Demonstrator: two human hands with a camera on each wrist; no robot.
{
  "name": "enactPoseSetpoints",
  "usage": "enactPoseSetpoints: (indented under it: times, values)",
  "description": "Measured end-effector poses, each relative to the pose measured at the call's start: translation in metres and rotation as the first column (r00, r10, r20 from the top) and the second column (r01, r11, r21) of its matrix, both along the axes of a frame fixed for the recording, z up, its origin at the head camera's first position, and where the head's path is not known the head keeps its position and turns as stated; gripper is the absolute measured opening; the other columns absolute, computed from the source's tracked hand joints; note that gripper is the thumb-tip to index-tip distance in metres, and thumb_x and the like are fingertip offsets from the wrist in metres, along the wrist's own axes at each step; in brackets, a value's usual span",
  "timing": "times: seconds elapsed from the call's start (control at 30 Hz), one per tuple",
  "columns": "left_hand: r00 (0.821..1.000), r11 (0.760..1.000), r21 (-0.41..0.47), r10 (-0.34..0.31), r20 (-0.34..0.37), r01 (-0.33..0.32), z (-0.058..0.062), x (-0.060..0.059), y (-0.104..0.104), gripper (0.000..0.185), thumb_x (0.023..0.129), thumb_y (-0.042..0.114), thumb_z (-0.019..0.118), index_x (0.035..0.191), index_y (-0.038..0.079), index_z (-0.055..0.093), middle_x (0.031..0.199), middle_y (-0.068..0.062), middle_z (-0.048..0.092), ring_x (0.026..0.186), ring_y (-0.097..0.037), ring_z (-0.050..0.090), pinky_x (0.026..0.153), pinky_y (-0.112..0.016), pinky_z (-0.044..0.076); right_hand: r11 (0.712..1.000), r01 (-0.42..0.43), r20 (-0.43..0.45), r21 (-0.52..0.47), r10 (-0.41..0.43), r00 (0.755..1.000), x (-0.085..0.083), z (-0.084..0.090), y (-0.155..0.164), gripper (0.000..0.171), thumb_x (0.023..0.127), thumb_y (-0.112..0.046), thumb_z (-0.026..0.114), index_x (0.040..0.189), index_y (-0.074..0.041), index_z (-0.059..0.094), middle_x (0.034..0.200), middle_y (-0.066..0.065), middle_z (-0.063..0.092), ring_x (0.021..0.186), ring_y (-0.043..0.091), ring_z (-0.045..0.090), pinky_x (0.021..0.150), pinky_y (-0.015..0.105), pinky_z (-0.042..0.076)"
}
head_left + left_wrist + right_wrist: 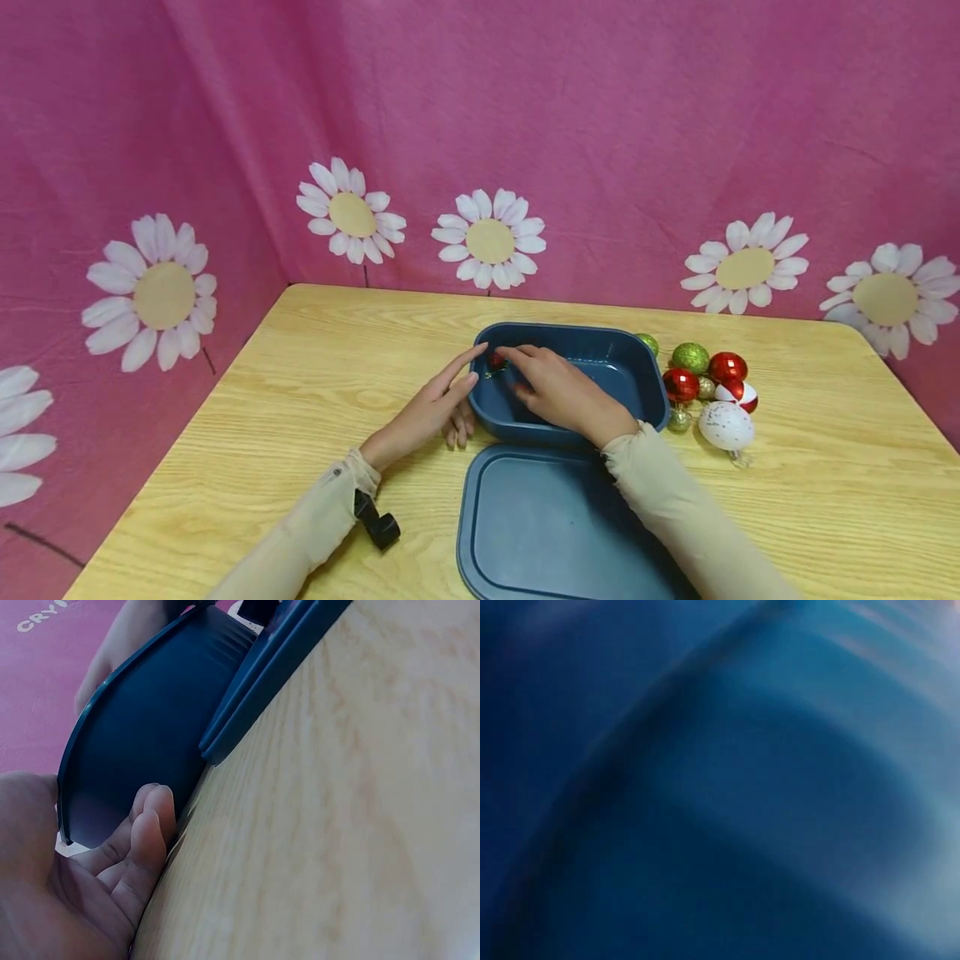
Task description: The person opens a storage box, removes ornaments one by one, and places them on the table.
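Right at the near-left corner of the blue plastic box (592, 354), a small red bauble (497, 361) sits just inside the rim, and the right hand (558, 392), reaching in over the box's near wall, has its fingertips touching or pinching it; how firmly the fingers close on it I cannot tell, since the right wrist view shows only blurred blue. The bauble lies ahead and to the left of that hand, at its fingertips, so the right hand is the nearer one. It looks round, glossy and red, with a thin gold loop trailing toward the box's left wall; no long axis is readable. The left hand (435, 404) rests outside the box against its left wall, fingers straight and relaxed, index stretched toward the rim. The box's lid (540, 525) lies flat on the bench (315, 400) just in front of the box; more ornaments (708, 387) cluster beside its right wall.
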State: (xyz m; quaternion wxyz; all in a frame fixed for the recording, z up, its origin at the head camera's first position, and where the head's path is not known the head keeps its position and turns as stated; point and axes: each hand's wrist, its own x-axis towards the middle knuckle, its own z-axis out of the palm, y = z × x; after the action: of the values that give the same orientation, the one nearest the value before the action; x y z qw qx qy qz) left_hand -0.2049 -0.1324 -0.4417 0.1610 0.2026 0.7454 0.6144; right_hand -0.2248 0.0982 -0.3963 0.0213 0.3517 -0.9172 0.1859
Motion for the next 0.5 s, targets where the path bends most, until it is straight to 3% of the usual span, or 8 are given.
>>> enactPoseSetpoints:
  times: [0.33, 0.5]
  values:
    - [1.000, 1.000, 0.016, -0.006, 0.009, 0.006, 0.0035, 0.0025, 0.0008, 0.049, 0.108, 0.043, 0.035, 0.156, 0.042, 0.024, 0.074, -0.022, 0.063, 0.052, -0.031, 0.062, 0.045, -0.036, 0.053, 0.999, 0.000, 0.138, 0.050, -0.007, 0.990, 0.0030, -0.0075, -0.0003, 0.049, 0.099, -0.014, 0.061, 0.147, -0.010, 0.050, 0.144, 0.020, 0.048, 0.128, 0.037, 0.051, 0.107, 0.053, 0.041]
    - [1.000, 1.000, 0.019, -0.010, 0.005, 0.010, 0.0030, 0.0019, 0.0015, 0.049, 0.109, 0.041, 0.034, 0.156, 0.041, 0.024, 0.074, -0.025, 0.063, 0.053, -0.032, 0.062, 0.045, -0.036, 0.053, 0.997, -0.023, 0.188, 0.068, 0.010, 0.982, 0.0023, -0.0052, 0.0023, 0.057, 0.101, -0.019, 0.060, 0.155, -0.018, 0.038, 0.159, 0.019, 0.027, 0.137, 0.044, 0.040, 0.109, 0.057, 0.037]
